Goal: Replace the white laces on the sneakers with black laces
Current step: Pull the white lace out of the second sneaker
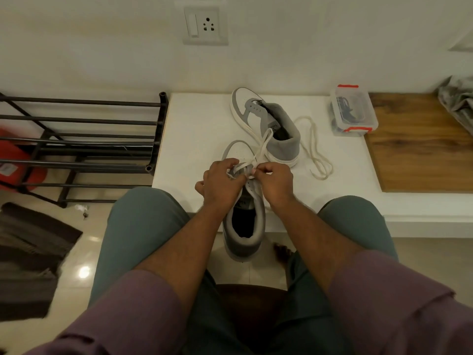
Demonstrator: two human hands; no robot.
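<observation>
A person sits at a white desk (194, 119). The near sneaker (243, 201) overhangs the desk's front edge, heel toward the knees. The left hand (220, 183) grips its upper; the right hand (275, 180) pinches the white lace (261, 147) at the eyelets. The lace looks soft and limp, best pulled close to the eyelet. The far sneaker (266, 124), unlaced, lies mid-desk beside a loose lace (317, 155). A box (353, 111) of dark laces sits near the back right. Bare desk lies to the left.
</observation>
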